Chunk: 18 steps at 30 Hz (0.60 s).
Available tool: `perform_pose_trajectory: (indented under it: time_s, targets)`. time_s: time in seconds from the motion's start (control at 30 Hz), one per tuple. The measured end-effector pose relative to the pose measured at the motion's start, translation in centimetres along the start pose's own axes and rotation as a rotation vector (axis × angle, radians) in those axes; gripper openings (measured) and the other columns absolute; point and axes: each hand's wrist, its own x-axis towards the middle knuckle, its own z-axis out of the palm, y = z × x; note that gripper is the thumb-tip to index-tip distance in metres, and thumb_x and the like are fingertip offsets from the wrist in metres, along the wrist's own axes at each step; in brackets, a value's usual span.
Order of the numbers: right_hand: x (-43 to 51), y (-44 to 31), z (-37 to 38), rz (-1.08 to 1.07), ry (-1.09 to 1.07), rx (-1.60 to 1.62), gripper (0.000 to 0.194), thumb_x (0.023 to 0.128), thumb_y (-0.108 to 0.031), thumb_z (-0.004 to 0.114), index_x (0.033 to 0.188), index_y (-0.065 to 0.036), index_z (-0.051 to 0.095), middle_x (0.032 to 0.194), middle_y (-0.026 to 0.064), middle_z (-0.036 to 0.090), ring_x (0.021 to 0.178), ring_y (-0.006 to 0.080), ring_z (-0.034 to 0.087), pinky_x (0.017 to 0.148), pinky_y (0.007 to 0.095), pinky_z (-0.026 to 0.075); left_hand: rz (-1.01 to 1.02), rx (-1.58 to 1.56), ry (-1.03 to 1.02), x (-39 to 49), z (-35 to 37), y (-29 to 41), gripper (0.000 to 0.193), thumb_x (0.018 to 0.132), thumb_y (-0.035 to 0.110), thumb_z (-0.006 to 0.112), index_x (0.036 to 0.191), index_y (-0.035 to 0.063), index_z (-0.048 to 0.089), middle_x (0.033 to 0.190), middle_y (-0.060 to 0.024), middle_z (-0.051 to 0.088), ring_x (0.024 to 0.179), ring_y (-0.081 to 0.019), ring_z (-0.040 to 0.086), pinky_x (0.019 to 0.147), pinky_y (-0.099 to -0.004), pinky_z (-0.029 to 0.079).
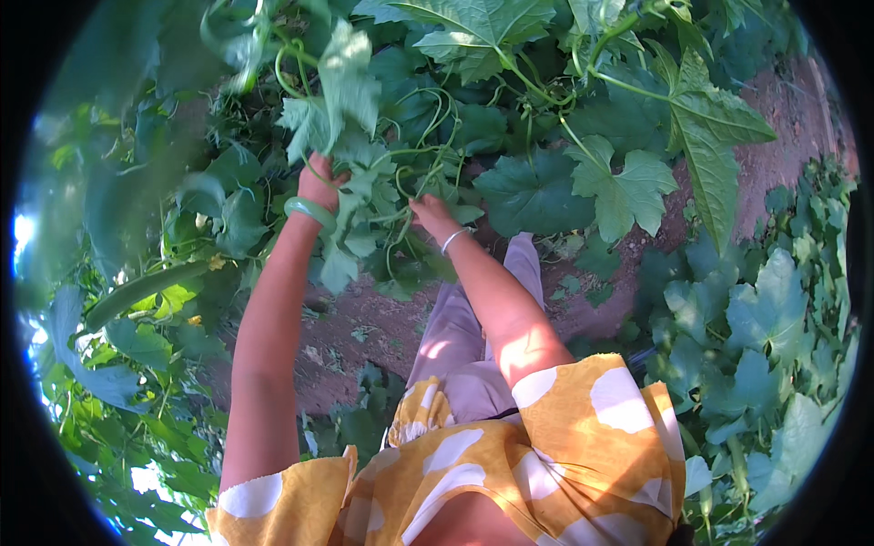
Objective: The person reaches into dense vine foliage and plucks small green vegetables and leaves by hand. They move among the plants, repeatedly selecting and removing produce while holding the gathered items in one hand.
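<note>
My left hand (pixel 319 179), with a green bangle (pixel 311 209) at the wrist, is curled round part of a leafy vine (pixel 365 170). Leaves hide some of its fingers. To its right, my right hand (pixel 431 213) pinches a thin green stem (pixel 408 217) of the same tangle between thumb and fingers. A silver bracelet (pixel 453 240) circles that wrist. Lobed leaves and curling tendrils (pixel 437 112) hang around both hands. Off to the left, a long green gourd, likely a luffa (pixel 147 293), hangs among the foliage.
Dense vines rise on the left, and one large leaf (pixel 713 123) hangs at upper right. Another leafy row (pixel 765 314) lines the right side, with slender green fruits (pixel 739 464) low in it. Bare soil (pixel 382 321) shows around my legs (pixel 447 334).
</note>
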Motion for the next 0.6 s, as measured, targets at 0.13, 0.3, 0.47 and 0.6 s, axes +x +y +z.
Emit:
perform_pose_trajectory:
  time_s: [0.13,0.3,0.47,0.6]
  targets:
    - [-3.1,-8.3,0.1,0.131,-0.079,0.284,0.047,0.094,-0.053,0.048,0.115,-0.011,0.045,0.099,0.012,0.063,0.092,0.033,0.066,0.083,0.0467,0.052,-0.216,-0.545,0.447,-4.1,-4.1,-1.5,0.044,0.082,0.005,0.064,0.125,0.0002,0.055,0.118,-0.0133,0.062,0.104,-0.022,0.062,0.088,-0.0318,0.049]
    - [-5.8,-14.1,1.7,0.076,-0.122,0.449,0.046,0.087,-0.05,0.061,0.112,-0.013,0.051,0.105,0.0097,0.061,0.101,0.0312,0.062,0.085,0.0471,0.051,-0.415,-0.617,0.807,-15.3,-5.2,-5.4,0.029,0.087,0.006,0.062,0.114,-0.0016,0.057,0.105,-0.009,0.063,0.091,-0.0144,0.06,0.082,-0.0288,0.049]
    - [-6.2,-15.9,2.5,0.168,-0.124,0.584,0.037,0.087,-0.043,0.063,0.105,-0.012,0.052,0.103,0.0099,0.06,0.1,0.0309,0.06,0.088,0.0483,0.05,-1.278,-1.174,0.797,-24.7,2.3,-4.6,0.015,0.089,0.01,0.059,0.103,0.0031,0.06,0.091,-0.0065,0.064,0.071,-0.0171,0.059,0.062,-0.0296,0.048]
    - [-5.8,-16.6,2.1,0.201,-0.093,0.64,0.039,0.09,-0.045,0.055,0.11,-0.012,0.047,0.103,0.0116,0.058,0.1,0.0295,0.058,0.087,0.0463,0.05,-1.298,-1.974,0.393,-23.7,6.5,0.6,0.019,0.091,0.013,0.058,0.108,0.0048,0.061,0.096,-0.0085,0.068,0.077,-0.0228,0.067,0.063,-0.0316,0.056]
